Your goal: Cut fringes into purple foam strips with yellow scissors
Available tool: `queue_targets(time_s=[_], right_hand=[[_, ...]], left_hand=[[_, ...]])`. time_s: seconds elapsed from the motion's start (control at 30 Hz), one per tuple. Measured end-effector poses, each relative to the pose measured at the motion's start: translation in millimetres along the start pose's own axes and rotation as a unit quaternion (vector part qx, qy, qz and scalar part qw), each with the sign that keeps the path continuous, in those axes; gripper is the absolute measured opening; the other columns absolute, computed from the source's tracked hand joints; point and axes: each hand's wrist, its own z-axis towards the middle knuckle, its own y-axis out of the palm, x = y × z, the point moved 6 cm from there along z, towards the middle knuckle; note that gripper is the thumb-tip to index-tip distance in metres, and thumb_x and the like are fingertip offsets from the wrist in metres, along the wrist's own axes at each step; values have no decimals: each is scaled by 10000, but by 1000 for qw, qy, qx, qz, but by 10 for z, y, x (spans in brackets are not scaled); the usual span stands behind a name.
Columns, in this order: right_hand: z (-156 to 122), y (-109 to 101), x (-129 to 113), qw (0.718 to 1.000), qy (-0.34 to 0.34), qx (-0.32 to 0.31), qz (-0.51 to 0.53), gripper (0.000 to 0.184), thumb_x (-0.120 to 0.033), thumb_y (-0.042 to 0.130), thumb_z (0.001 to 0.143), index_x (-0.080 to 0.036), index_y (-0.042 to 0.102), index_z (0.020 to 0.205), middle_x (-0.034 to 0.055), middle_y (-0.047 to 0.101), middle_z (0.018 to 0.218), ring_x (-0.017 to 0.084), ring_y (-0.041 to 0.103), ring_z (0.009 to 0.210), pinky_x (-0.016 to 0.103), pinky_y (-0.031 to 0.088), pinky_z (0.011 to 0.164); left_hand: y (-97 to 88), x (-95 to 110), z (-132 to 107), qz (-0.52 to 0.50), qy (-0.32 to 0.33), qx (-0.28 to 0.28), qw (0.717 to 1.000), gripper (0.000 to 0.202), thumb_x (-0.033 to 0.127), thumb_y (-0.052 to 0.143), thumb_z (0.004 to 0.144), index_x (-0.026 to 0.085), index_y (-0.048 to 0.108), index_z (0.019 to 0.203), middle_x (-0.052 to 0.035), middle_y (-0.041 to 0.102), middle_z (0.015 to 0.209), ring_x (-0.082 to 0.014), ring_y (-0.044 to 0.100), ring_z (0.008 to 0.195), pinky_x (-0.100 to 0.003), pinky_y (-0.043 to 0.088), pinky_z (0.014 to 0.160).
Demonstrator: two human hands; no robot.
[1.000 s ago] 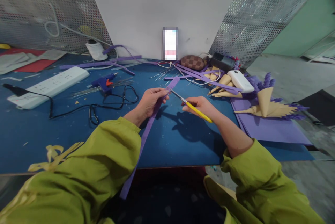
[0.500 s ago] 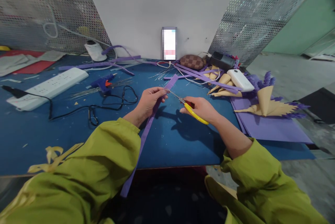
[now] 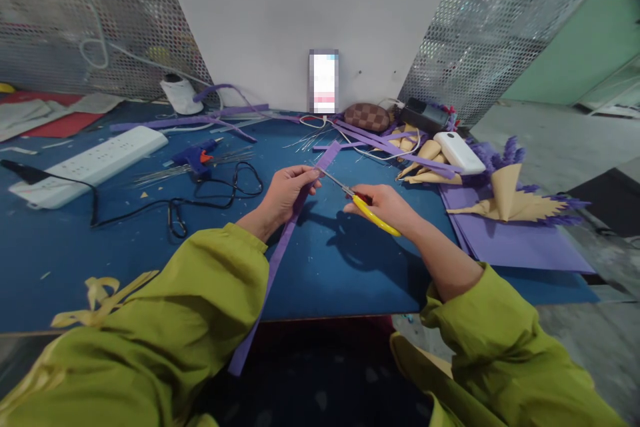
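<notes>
A long purple paper strip [image 3: 283, 248] runs slantwise from past the table's front edge up to the middle. My left hand [image 3: 290, 195] pinches it near its upper end, thumb on top. In my right hand [image 3: 383, 206] is a pair of scissors with yellow handles [image 3: 376, 216]. Their metal blades point left and reach the strip's edge right beside my left fingertips. Whether the blades have the paper between them is too small to tell. Part of the strip lies hidden behind my left hand.
On the blue table [image 3: 320, 280], a white power strip [image 3: 95, 166] and a blue glue gun [image 3: 196, 156] with black cord lie left. At the back stand a phone [image 3: 324, 82] and a checkered pouch [image 3: 367, 118]. Right are paper cones, a white power bank [image 3: 459, 152] and purple sheets [image 3: 530, 247].
Almost nothing differs. The right hand and the scissors' handles have shifted very slightly, while the left hand keeps its hold on the strip. The view has moved a touch.
</notes>
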Motion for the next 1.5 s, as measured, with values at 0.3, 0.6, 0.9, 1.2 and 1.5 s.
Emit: queue_targets(time_s=[0.3, 0.6, 0.9, 1.2, 1.5], right_hand=[[1, 1, -5, 1000, -2, 0, -7, 439, -580, 578, 834, -193, 460, 664, -52, 404, 589, 101, 357, 577, 240, 234, 554], [-1, -7, 5, 1000, 1, 0, -17, 434, -572, 574, 836, -194, 454, 661, -53, 394, 588, 99, 346, 573, 238, 224, 543], [8, 13, 50, 1000, -5, -12, 11, 446, -586, 590, 819, -181, 499, 658, -55, 387, 582, 97, 348, 576, 236, 234, 541], [35, 42, 136, 999, -8, -10, 48, 418, -566, 611, 802, -156, 674, 853, -45, 449, 588, 104, 369, 568, 237, 247, 533], [37, 18, 134, 1000, -6, 1, 20, 400, -566, 601, 806, -172, 660, 847, -45, 455, 594, 113, 374, 580, 245, 256, 560]], left_hand=[[-15, -11, 3, -6, -5, -2, 1000, 205, 311, 796, 633, 132, 712, 687, -7, 642, 592, -70, 517, 494, -195, 397, 510], [-23, -12, 11, 24, 13, -2, 1000, 193, 327, 748, 680, 140, 699, 682, -11, 646, 598, -80, 523, 490, -208, 405, 511], [-27, -17, 12, -1, -26, -4, 1000, 124, 246, 737, 653, 132, 689, 656, -13, 629, 565, -74, 513, 471, -190, 392, 482], [-11, -20, 2, -20, -56, -18, 998, 164, 279, 755, 648, 127, 709, 689, -11, 624, 597, -67, 514, 506, -175, 402, 493], [-8, 1, -5, -4, -31, 0, 1000, 213, 298, 817, 600, 140, 698, 678, -8, 650, 592, -78, 532, 506, -197, 408, 514]])
